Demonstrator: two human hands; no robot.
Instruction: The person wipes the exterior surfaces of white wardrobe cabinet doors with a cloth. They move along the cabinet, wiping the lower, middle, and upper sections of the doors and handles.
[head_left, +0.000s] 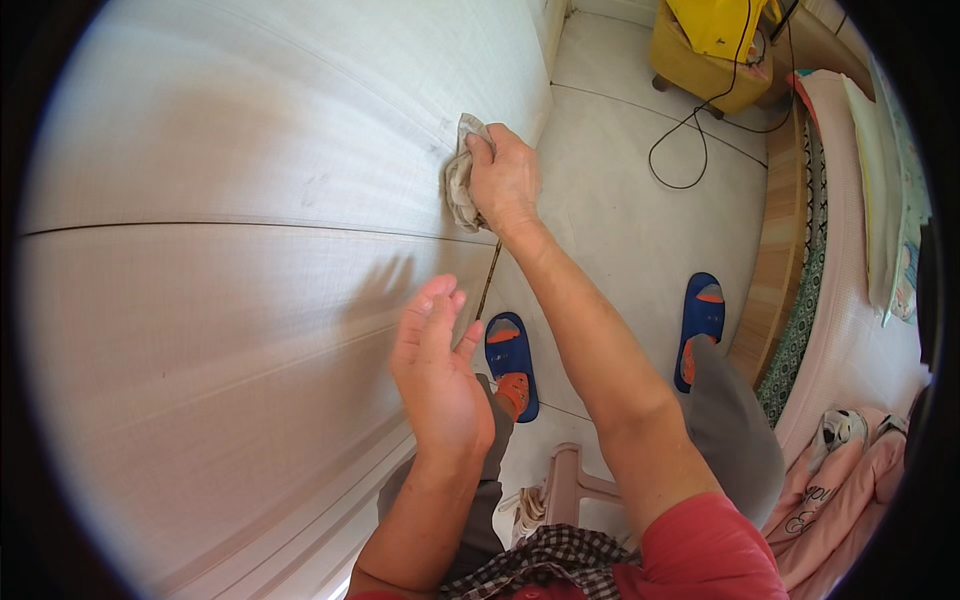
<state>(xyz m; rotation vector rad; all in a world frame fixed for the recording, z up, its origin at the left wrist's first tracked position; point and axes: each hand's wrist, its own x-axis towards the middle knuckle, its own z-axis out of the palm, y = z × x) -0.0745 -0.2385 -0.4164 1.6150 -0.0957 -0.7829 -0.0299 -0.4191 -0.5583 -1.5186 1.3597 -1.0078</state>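
Note:
My right hand (506, 178) is closed on a crumpled beige cloth (461, 196), which it presses against the pale panelled surface (315, 157) on the left, near that surface's lower edge by the floor. Faint dark smudges show on the panel beside the cloth. Nearer to me, my left hand (442, 367) is raised with its fingers apart and nothing in it, its shadow falling on the panel. A thin dark seam crosses the panel between the two hands.
Blue slippers (511, 364) are on my feet on the tiled floor (622, 225). A pink plastic stool (564, 484) stands below me. At the upper right are a mustard stool (705, 79) and a looped black cable (703, 161). A wooden-sided bed (776, 247) with pink clothing (832, 495) lines the right.

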